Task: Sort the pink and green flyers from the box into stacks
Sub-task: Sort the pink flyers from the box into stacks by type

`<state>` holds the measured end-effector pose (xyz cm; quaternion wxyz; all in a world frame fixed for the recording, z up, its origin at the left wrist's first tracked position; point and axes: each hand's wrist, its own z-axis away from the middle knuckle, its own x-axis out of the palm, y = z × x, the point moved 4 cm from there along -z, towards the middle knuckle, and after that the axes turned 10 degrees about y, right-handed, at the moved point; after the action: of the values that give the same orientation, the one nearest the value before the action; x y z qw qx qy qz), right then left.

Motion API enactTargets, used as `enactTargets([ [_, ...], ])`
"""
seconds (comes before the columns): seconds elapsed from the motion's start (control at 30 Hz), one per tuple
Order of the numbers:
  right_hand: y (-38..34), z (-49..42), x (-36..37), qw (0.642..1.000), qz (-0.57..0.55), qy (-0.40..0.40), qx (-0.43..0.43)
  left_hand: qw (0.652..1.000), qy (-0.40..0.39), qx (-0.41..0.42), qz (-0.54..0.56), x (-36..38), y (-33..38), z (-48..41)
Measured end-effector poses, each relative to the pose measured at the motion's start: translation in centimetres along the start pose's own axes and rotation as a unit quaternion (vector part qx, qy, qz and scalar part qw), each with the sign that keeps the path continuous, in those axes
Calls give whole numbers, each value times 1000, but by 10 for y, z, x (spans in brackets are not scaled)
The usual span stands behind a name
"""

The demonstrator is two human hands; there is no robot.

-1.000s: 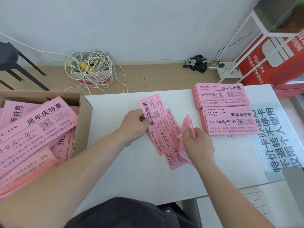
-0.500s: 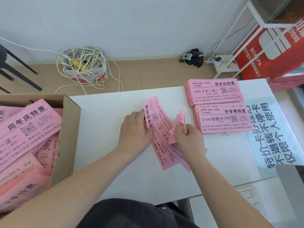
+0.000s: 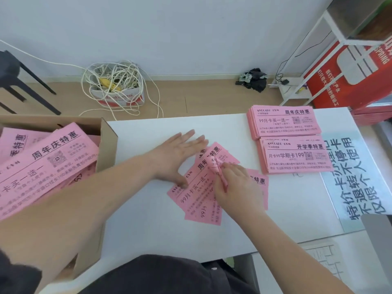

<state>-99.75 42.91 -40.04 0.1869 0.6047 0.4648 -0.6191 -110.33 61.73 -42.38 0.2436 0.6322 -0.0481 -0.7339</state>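
Observation:
Several loose pink flyers (image 3: pixel 196 195) lie fanned out in the middle of the white table (image 3: pixel 148 225). My left hand (image 3: pixel 177 153) lies flat with straight fingers on their upper left edge. My right hand (image 3: pixel 235 185) pinches a crumpled, curled pink flyer (image 3: pixel 216 166) above the loose ones. Two neat pink stacks sit at the right: a far stack (image 3: pixel 283 122) and a near stack (image 3: pixel 296 155). The cardboard box (image 3: pixel 107 145) at the left holds many more pink flyers (image 3: pixel 44 162). No green flyer shows.
A printed sheet with large characters (image 3: pixel 360 177) lies on the table's right edge. On the floor behind stand a small box of tangled white cable (image 3: pixel 115 85), a dark stool (image 3: pixel 12 81), a white metal rack (image 3: pixel 318 60) and red cartons (image 3: pixel 356 71).
My left hand let go of the flyers and now lies flat on them. The loose flyers have turned and spread. My right hand still pinches the curled flyer.

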Motion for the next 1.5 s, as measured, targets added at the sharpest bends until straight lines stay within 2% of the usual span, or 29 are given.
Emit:
enactTargets([
  [0.1, -5, 10, 18, 999, -6, -41, 6, 993, 78, -79, 50, -24, -5, 14],
  [0.17, -6, 12, 22, 999, -15, -34, 32, 986, 104, -121, 41, -14, 5, 42],
  [0.27, -9, 8, 22, 998, -29, -27, 52, 983, 141, -112, 38, 35, 54, 85],
  [0.43, -9, 6, 21, 995, -54, -25, 76, 973, 109, -201, 5, 80, 104, 75],
  [0.53, -8, 6, 17, 999, -41, 24, -14, 981, 91, -168, -24, 77, 92, 74],
  [0.63, -7, 13, 17, 994, 16, 31, -105, 993, 28, -99, -50, 67, 73, 87],
  [0.7, -10, 23, 19, 994, 26, -2, -108, 996, -15, -74, -55, 56, 60, 93],
  [0.77, -13, 34, 22, 995, 5, -74, -73, 996, -11, -68, -50, 41, 51, 100],
  [0.8, -12, 40, 23, 992, -5, -109, -57, 995, 8, -91, -44, 36, 47, 106],
  [0.87, -10, 47, 20, 987, -20, -152, -46, 978, 63, -200, -3, 31, 46, 126],
  [0.93, -5, 49, 15, 984, -39, -167, -47, 930, 140, -328, 89, 34, 58, 151],
  [0.97, -3, 50, 13, 983, -39, -169, -52, 891, 177, -382, 171, 40, 68, 160],
  [1.07, 3, 51, 14, 977, -1, -192, -87, 729, 257, -481, 413, 55, 102, 176],
  [1.1, 3, 52, 15, 975, 6, -200, -94, 697, 265, -492, 450, 58, 109, 176],
  [1.23, 1, 48, 16, 977, 2, -199, -75, 611, 300, -491, 543, 65, 123, 169],
  [1.33, -2, 43, 15, 981, -11, -187, -51, 495, 321, -505, 630, 68, 122, 168],
  [1.4, -3, 39, 15, 980, -13, -192, -46, 438, 321, -503, 672, 66, 118, 165],
  [1.43, -3, 38, 15, 979, -11, -196, -45, 423, 318, -496, 688, 63, 116, 164],
  [1.5, -5, 33, 16, 979, 2, -199, -44, 427, 305, -477, 705, 54, 109, 156],
])
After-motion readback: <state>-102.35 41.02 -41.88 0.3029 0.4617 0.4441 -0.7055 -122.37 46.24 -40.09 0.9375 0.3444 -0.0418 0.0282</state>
